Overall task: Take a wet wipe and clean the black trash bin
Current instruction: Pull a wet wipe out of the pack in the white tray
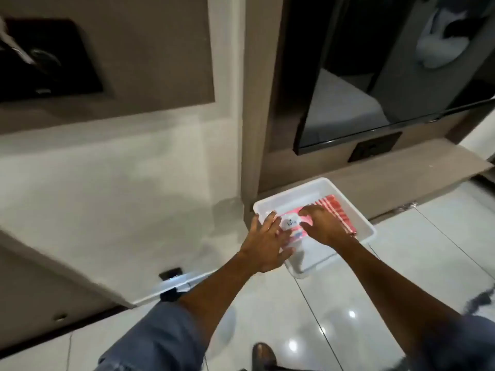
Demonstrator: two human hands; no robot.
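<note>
1. Head view showed both hands in a white tray (348, 203) on the tiled floor, right of centre in the frame.
2. A pink wet wipe pack (338, 212) lay flat in the tray; its white flip lid (290, 223) sat between the hands.
3. The left hand (265, 245) rested with fingers (270, 219) spread, pressing the pack's near end.
4. The right hand (322, 226) had its fingers curled at the lid; whether they pinched a wipe could not be told.
5. The pack looked soft, light and slick, so holding it down while drawing from the lid opening seemed wise.
6. No black trash bin could be clearly identified.
</note>
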